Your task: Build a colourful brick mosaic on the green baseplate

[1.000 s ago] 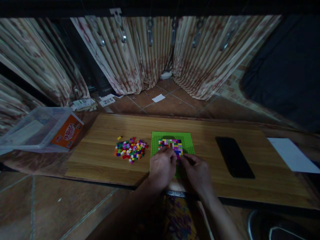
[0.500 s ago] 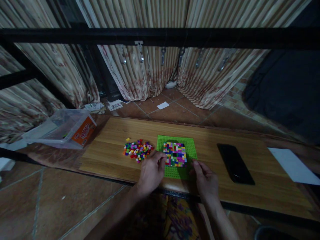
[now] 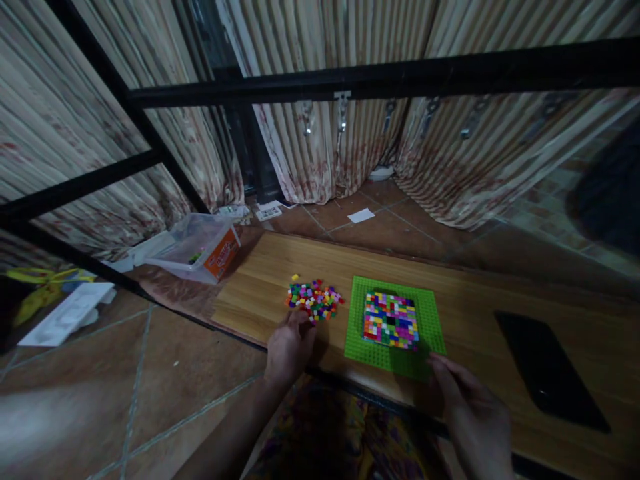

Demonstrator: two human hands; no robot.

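Observation:
My left hand (image 3: 291, 343) is at the near edge of a loose pile of small colourful toy bricks (image 3: 317, 298), fingers bent together; whatever is between the fingertips is hidden. A green studded baseplate (image 3: 360, 353) lies to the right of the pile. On it sits a dense, roughly square patch of multicoloured bricks (image 3: 391, 320) with a dark spot near its middle. My right hand (image 3: 470, 403) is by the baseplate's near right corner, thumb and forefinger pinched together. Too dim to tell is whether those fingertips grip the plate or a small piece.
A black phone-like slab (image 3: 550, 370) lies at the right of the wooden board (image 3: 260, 293). A clear plastic box (image 3: 193, 247) with an orange label stands beyond the left end. A dark metal bar (image 3: 300, 90) with hooks crosses in front of the curtains.
My left hand has gone left from the brick patch to the loose pile. My right hand stays by the baseplate's right side, now nearer its corner. The view has turned left.

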